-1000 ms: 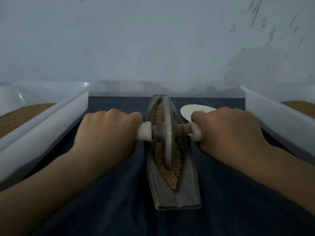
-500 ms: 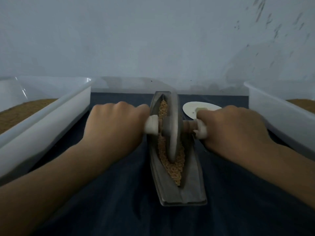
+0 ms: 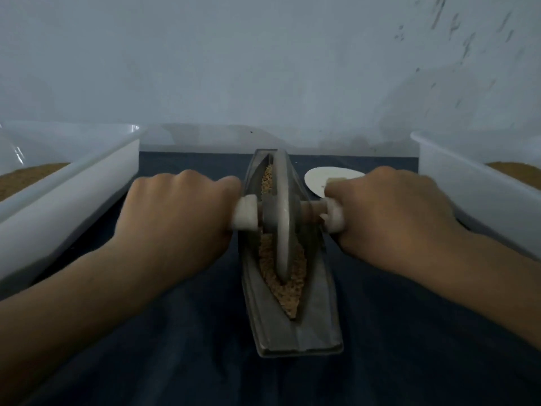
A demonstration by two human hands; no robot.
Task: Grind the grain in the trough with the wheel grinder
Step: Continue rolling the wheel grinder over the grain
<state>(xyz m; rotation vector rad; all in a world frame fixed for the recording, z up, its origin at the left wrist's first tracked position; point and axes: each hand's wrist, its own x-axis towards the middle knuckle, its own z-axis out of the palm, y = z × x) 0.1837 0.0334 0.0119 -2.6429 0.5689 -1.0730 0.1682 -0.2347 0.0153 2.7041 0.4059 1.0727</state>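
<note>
The wheel grinder (image 3: 281, 213) is stood upright in the trough (image 3: 295, 326), its rim bedded in the grain (image 3: 285, 285). Each axle handle is gripped in a closed fist — left hand (image 3: 175, 218), right hand (image 3: 389, 218) — presumably so the load is kept even and the disc is not tipped sideways.

Handle ends hidden inside fists.

Single head cam, looks forward and down, close above the grey boat-shaped metal trough (image 3: 292, 326); pale wall behind it.
</note>
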